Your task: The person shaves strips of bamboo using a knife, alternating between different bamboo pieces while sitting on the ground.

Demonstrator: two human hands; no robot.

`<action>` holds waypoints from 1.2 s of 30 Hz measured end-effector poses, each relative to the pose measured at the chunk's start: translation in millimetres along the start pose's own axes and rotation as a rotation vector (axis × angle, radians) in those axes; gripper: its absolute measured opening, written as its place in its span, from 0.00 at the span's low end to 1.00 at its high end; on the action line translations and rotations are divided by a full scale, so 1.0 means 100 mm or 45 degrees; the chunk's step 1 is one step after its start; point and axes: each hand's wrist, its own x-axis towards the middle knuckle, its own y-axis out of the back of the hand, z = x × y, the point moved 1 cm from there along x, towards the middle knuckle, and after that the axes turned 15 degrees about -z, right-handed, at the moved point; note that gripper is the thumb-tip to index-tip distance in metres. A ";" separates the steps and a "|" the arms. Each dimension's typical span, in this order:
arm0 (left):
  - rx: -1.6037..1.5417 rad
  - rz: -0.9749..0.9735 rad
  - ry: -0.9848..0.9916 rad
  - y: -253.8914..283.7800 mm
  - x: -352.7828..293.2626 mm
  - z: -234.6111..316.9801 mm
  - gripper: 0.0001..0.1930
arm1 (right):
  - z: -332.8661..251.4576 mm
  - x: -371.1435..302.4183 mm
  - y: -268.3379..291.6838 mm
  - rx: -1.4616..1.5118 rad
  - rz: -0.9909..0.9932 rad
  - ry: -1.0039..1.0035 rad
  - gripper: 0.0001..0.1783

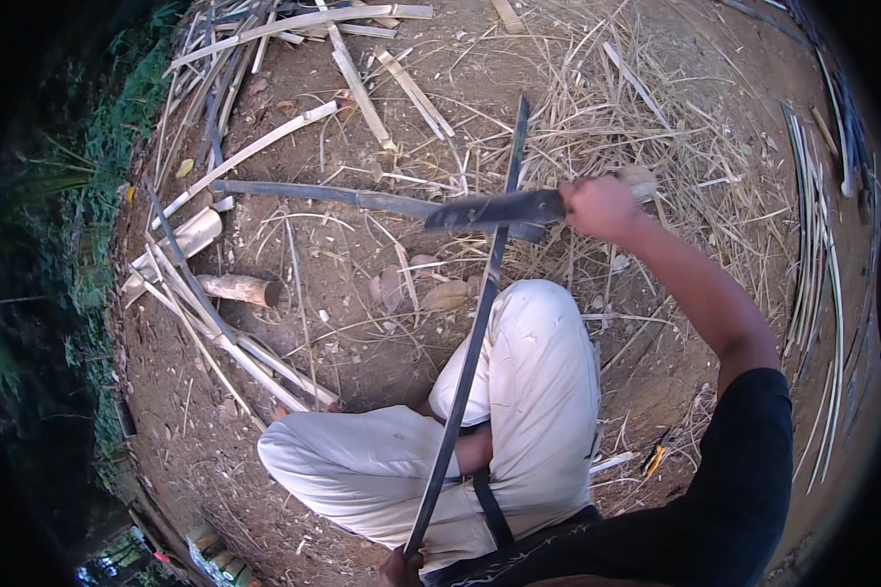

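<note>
My right hand is closed round the handle of a machete, and the pale butt of the handle shows past my fist. The machete's dark blade points left and crosses over a long dark strip, which looks like split bamboo. At the bottom edge my left hand is closed on the near end of this strip. From there the strip slants up over my lap and past my knee to the far side. Under the crossing lies another dark bamboo length on the ground; whether the strip touches it, I cannot tell.
Pale shavings cover the ground at the far right. Split bamboo pieces lie at the far left, and a short log is left of my knees. Long thin strips lie at the right. A yellow-handled tool is beside my right hip.
</note>
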 end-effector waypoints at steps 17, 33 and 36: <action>0.692 -0.166 0.118 0.22 0.04 -0.47 0.11 | 1.03 1.16 -0.19 0.562 0.172 -0.707 0.14; 1.071 -0.382 0.302 0.31 0.23 -0.07 0.26 | 0.67 0.49 -0.32 0.325 0.071 -0.444 0.16; 1.069 -0.535 0.516 0.34 0.24 0.11 0.33 | 0.26 0.24 -0.39 0.196 0.115 -0.109 0.14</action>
